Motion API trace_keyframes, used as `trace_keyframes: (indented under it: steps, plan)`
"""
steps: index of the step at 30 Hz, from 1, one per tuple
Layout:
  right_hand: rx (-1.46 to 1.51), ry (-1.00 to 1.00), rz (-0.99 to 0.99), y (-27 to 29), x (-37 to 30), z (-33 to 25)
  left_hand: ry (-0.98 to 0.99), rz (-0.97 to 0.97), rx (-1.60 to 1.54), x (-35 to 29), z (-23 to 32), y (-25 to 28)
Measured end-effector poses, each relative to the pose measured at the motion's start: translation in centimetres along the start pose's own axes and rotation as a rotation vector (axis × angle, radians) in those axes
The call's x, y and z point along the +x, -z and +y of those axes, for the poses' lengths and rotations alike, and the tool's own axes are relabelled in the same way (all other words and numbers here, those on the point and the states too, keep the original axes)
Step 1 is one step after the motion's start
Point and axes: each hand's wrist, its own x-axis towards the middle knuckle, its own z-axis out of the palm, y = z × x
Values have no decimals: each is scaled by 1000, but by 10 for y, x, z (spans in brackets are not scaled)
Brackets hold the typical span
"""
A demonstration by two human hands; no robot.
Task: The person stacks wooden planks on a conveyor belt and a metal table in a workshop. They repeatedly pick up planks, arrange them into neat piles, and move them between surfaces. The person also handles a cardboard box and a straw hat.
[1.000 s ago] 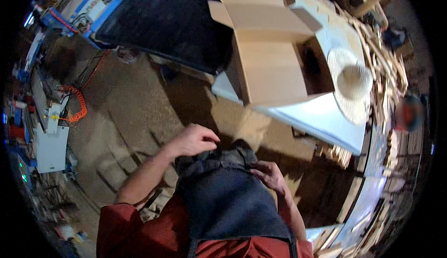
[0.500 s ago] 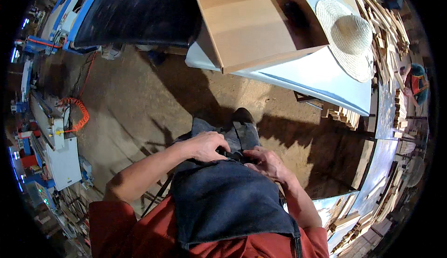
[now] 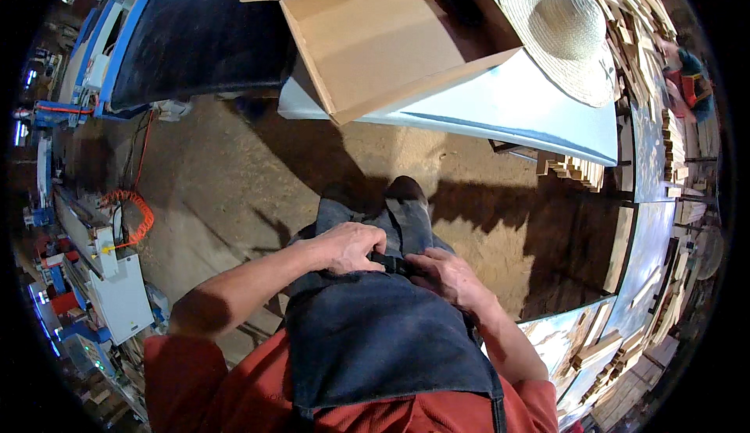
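Note:
At my waist, my left hand [image 3: 350, 247] and my right hand [image 3: 449, 275] are drawn together with bent fingers. Between them runs a short black strap [image 3: 388, 263], and both hands grip it; its ends are hidden by the fingers. Whether it carries a buckle or a knot cannot be made out. Just below the strap, the dark blue apron [image 3: 383, 339] covers my front over a red shirt. Past the hands show the grey trousers [image 3: 410, 222] on my legs.
An open cardboard box [image 3: 383, 58] and a woven straw hat [image 3: 566, 30] rest on a pale-topped table [image 3: 516, 112] ahead. Wood strips [image 3: 625, 34] lie to the right. A black machine bed [image 3: 203, 34] stands front left, an orange coiled hose [image 3: 144, 218] at left.
The view has turned slightly, so the box, hat and table sit further left and higher. My hands stay at the waist, and more of the black strap shows between them.

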Motion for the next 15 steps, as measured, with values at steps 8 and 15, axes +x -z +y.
trace_keyframes:
  steps: [8, 15]
  plan:
    - [-69, 32, 34, -8, 3, 21, 22, 139, -165, 14, -15, -27]
    - [-112, 97, -30, -8, 16, 32, -101, 143, -276, 27, -36, -45]
